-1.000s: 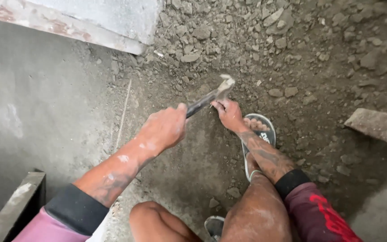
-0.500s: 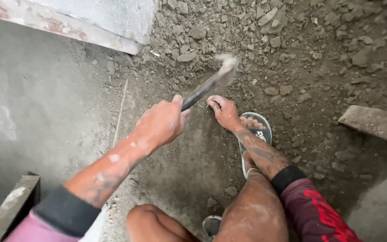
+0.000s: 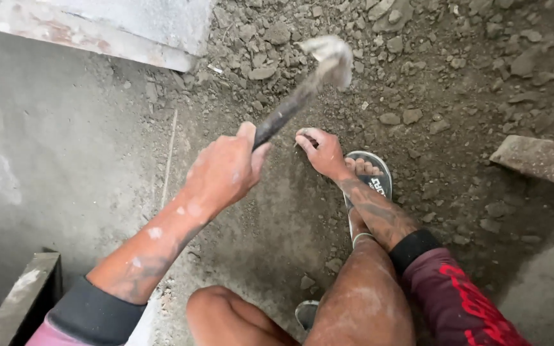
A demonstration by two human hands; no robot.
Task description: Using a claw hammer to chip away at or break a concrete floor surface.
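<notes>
Building site: rubble (image 3: 418, 64), dirt ground (image 3: 277, 218)

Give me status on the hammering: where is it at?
Done: nothing visibly finished. In hand: left hand holds the hammer raised above the ground; right hand pinches something small, too small to identify, at the packed dirt. Left: the strike.

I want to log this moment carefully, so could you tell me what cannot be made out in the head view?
- Hammer head: motion-blurred, its shape unclear.
- Hammer grip: hidden inside the left hand.
- The small dark thing pinched by the right hand: covered by fingers, too small to identify.
- Sandal: partly hidden by the foot and forearm.
- Grey slab: cut off by the right edge.
</notes>
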